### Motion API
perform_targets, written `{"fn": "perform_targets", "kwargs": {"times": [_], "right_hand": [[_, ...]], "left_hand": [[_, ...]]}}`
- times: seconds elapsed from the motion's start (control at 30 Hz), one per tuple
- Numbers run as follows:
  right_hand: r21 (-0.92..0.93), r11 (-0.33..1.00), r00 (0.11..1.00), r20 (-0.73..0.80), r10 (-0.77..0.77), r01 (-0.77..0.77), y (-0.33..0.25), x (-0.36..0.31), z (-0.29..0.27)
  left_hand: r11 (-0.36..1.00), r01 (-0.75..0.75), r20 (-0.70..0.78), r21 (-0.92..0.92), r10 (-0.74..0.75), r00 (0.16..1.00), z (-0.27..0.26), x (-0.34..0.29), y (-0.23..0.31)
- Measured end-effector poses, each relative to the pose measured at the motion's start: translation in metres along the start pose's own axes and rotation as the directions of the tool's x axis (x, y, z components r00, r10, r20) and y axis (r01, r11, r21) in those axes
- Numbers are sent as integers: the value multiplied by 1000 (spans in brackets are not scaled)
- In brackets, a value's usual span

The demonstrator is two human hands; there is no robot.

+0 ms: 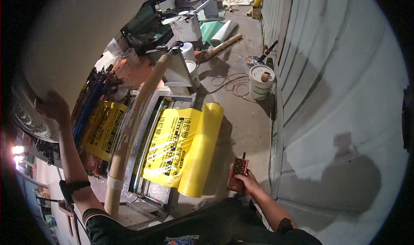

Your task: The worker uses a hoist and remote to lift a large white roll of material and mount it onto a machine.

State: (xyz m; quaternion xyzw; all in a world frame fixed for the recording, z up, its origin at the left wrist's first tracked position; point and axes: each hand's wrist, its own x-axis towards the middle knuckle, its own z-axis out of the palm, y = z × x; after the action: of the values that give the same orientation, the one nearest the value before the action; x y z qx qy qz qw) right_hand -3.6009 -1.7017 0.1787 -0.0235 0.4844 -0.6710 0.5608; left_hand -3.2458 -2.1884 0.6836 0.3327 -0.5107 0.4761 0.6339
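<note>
The right hand [251,184] has its fingers wrapped around a red handheld remote with black buttons and a stubby antenna [234,183], held over the floor just right of a glossy yellow plastic film roll [202,152], whose unrolled sheet bears rows of black printed characters and small logos on a metal-framed machine. The left hand [55,108] is raised beside a large pale curved surface [86,33], its fingers too dim to tell whether grasping or released. Dark marks show on a white lidded plastic bucket [260,89], and a printed emblem on the wearer's dark shirt [189,227].
</note>
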Motion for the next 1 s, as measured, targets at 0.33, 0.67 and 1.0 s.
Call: {"fn": "perform_targets", "kwargs": {"times": [0.33,0.67,1.0], "right_hand": [[-2,987,982,-105,160,-161,-108,95,-18],[33,992,992,38,117,-119,-207,254,-1],[-16,1000,990,138,24,-22,-341,378,56]], "left_hand": [[997,-42,-1,-69,42,999,117,-43,101],[980,51,14,-192,-49,999,213,-55,206],[993,72,91,89,-80,993,326,-86,279]]}}
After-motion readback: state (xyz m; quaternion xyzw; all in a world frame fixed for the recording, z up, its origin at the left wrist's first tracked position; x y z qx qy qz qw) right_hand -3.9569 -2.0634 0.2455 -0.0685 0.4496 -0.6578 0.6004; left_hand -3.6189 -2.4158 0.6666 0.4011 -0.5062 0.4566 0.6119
